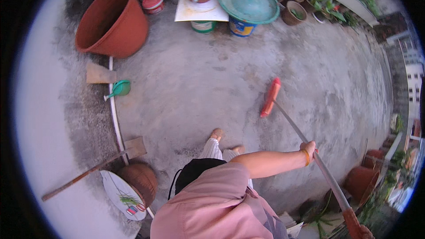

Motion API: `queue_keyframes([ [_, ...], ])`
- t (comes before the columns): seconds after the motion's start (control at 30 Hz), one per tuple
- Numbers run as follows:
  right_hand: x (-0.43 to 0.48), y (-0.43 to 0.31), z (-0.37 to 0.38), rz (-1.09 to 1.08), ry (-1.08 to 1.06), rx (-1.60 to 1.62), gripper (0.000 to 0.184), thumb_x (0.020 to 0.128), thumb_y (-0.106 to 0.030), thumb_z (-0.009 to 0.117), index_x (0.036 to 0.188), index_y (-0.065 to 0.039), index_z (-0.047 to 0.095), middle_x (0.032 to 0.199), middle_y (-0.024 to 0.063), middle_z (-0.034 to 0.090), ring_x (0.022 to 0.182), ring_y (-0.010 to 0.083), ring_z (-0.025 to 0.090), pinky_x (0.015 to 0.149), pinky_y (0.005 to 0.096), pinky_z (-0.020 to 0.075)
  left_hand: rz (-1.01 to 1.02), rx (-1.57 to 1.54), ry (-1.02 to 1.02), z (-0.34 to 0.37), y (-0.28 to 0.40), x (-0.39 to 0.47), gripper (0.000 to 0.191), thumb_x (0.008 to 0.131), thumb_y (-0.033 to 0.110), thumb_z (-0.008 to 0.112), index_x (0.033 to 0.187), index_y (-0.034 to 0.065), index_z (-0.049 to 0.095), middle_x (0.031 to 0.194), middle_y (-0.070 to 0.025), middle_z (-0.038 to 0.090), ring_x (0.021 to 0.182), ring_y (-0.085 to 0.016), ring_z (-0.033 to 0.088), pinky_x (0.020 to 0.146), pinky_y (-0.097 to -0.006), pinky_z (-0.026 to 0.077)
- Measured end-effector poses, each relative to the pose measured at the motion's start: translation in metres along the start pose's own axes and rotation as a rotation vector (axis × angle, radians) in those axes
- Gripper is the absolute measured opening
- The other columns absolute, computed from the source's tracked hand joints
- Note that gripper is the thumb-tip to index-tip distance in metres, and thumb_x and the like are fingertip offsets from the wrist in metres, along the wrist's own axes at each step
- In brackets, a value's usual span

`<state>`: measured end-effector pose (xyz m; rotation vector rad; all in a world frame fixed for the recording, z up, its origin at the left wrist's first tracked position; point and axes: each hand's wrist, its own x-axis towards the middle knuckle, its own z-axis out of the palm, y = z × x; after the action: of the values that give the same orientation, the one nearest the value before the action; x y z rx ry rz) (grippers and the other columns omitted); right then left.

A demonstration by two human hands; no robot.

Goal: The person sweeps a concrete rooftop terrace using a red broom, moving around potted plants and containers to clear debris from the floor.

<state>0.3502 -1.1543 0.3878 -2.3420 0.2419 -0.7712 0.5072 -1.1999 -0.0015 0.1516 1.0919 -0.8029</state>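
Note:
My left hand (308, 151), with a yellow band at its wrist, is closed around the grey pole (327, 171) of a long-handled floor brush. At the bottom right rim, my right hand (363, 232) is closed around the reddish-brown upper end of the pole; its fingers are partly cut off by the frame. The red brush head (271, 98) rests on the grey concrete floor (199, 83), ahead and to the right of my bare feet (217, 133). Whether its underside has bristles or a rubber edge cannot be told.
A large terracotta-coloured tub (132, 30) stands upper left, above a green watering can (121, 88) beside a white pipe (114, 116). A long-handled flat tool (136, 147) lies lower left. Buckets, a teal lid (249, 1) and potted plants (294, 13) line the far edge. More pots (362, 182) stand right.

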Motion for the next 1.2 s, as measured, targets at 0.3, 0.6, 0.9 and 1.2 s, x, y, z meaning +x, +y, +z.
queue_keyframes([
  [0.3,-0.006,0.176,-0.059,0.521,0.061,0.193,0.039,0.084,-0.043,0.052,0.084,-0.005,0.056,0.065,0.0134,0.058,0.054,0.0165,0.057,0.047,0.0262,0.0476,0.014,0.116,0.262,-0.132,0.011,-0.007,0.021,0.082,0.013,0.048,0.102,0.0047,0.046,0.085,-0.0131,0.048,0.086,-0.027,0.051,0.077,-0.0498,0.044],
  [0.6,0.017,0.212,-0.031,0.493,-0.023,0.282,0.023,0.083,-0.018,0.055,0.068,0.0,0.055,0.064,0.0177,0.062,0.041,0.0123,0.048,0.037,0.0234,0.0374,-0.121,0.309,0.414,-0.176,-0.018,0.145,0.014,0.081,0.017,0.042,0.088,0.0065,0.048,0.093,-0.0107,0.048,0.082,-0.027,0.048,0.079,-0.0574,0.037],
  [0.9,0.021,0.138,-0.046,0.122,-0.007,-0.203,0.022,0.081,-0.02,0.054,0.069,-0.002,0.055,0.069,0.0128,0.062,0.052,0.011,0.05,0.049,0.0204,0.0377,-0.374,0.248,-0.246,0.033,-0.08,0.138,0.014,0.075,0.006,0.05,0.064,0.0093,0.041,0.053,-0.0019,0.039,0.048,-0.016,0.041,0.053,-0.0331,0.041],
  [1.2,0.033,0.164,-0.083,0.154,0.246,-0.011,0.022,0.084,-0.024,0.051,0.076,-0.004,0.052,0.064,0.0099,0.056,0.053,0.0156,0.055,0.053,0.0265,0.0496,-0.086,0.269,0.008,0.023,0.016,0.021,0.01,0.079,0.007,0.056,0.083,0.0058,0.047,0.074,-0.0073,0.049,0.066,-0.022,0.052,0.063,-0.0361,0.047],
])
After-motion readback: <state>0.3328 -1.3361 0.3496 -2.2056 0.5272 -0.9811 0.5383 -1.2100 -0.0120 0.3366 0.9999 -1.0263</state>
